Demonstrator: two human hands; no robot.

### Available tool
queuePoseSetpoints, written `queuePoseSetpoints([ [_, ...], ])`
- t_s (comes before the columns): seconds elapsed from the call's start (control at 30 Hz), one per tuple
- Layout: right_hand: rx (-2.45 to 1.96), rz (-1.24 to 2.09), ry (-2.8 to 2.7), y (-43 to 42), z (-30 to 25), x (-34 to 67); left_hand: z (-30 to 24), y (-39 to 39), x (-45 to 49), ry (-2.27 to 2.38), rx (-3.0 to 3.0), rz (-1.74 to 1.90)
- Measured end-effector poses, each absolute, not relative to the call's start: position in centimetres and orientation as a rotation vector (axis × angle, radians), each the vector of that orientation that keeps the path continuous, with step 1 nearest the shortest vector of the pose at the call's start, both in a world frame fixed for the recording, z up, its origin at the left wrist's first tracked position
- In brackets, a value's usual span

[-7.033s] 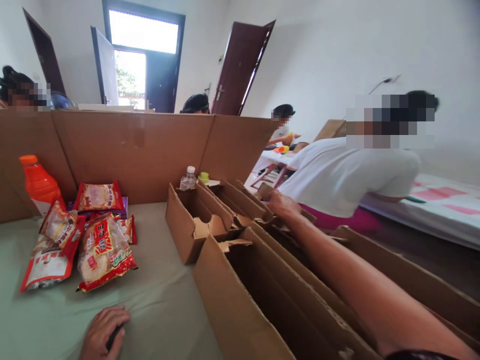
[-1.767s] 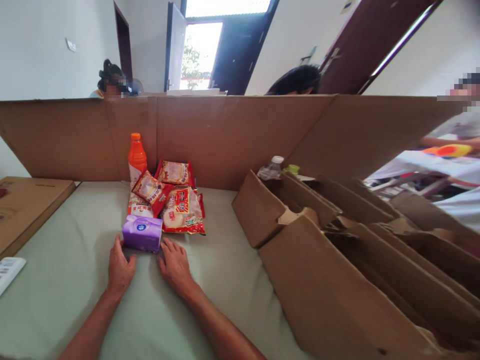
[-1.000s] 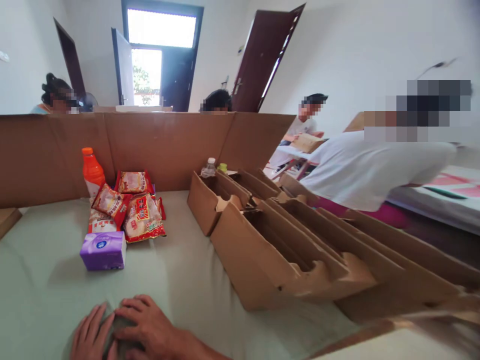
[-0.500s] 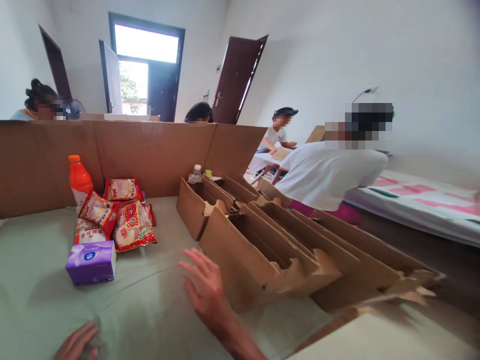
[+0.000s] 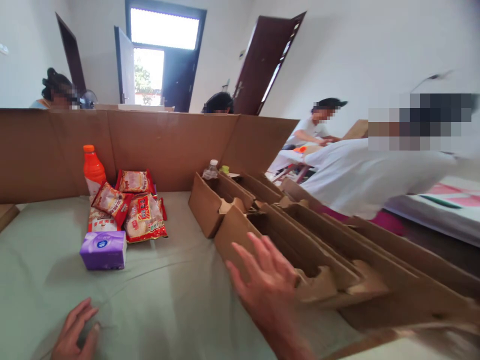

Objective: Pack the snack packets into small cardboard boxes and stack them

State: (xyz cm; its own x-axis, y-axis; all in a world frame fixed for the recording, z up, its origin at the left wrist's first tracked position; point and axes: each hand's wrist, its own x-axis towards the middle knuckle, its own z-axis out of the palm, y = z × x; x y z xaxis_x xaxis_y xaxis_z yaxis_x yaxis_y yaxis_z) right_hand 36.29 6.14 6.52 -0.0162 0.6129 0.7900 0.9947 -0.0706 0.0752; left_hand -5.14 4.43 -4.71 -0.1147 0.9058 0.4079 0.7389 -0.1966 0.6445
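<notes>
Neither hand appears to grasp anything. Fingers of the right hand [image 5: 264, 285] are spread apart, back of the hand upward, in front of the near end of a long cardboard box [image 5: 228, 232]; whether they touch the box cannot be told. That box sits on the right of the table cloth [image 5: 161, 305], its top uncovered and its near flap torn and ragged. More boxes [image 5: 408, 305] stand close along its right side, and a smaller box [image 5: 205, 207] is just beyond its far end. Low at the bottom left, the left hand [image 5: 75, 330] is unclenched, fingers slightly bent and thumb held off from them, at the pale green cloth. Well apart from the boxes and nearer to this hand lies a purple tissue pack [image 5: 104, 251], just in front of a heap of red-edged snack bags [image 5: 145, 220]. An orange bottle [image 5: 93, 167] stands upright behind the heap, near the upright cardboard screen [image 5: 172, 145] that runs across the back. By the far end of the smaller box, a clear bottle [image 5: 210, 171] with a white cap shows beside something yellow-green [image 5: 225, 169]. Past the screen on the right, a person in a white shirt [image 5: 360, 175] leans toward another table [image 5: 442, 197]; farther back, another person [image 5: 313, 127] sits at a work surface.
</notes>
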Motion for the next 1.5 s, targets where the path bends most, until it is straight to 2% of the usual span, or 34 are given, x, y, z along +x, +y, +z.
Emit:
queuePoseSetpoints([
  [0.17, -1.779, -1.071, -1.689, 4.1, 9.8, 39.5, -2.5, 3.9, -4.0, 1.917, 1.724, 1.197],
  [0.33, -1.836, -0.927, -1.883, 4.4, 7.6, 42.5, -2.0, 5.0, -3.1, 1.903, 1.692, 1.133],
  [0.53, -1.808, -0.883, -1.746, 4.9, 6.2, 41.2, -2.2, 7.8, -3.1, 1.846, 1.648, 1.183],
  [0.67, -1.734, -0.710, -1.742, 5.1, 5.9, 40.6, -2.0, 8.9, -3.4, 1.830, 1.517, 1.185],
  [0.93, -1.429, -0.228, -1.905, 3.9, 7.1, 40.1, -2.0, 9.6, -2.5, 1.768, 1.644, 1.169],
  [1.5, -1.152, 0.099, -2.113, 3.5, 10.2, 36.4, -1.9, 10.5, -2.0, 1.964, 1.652, 1.339],
])
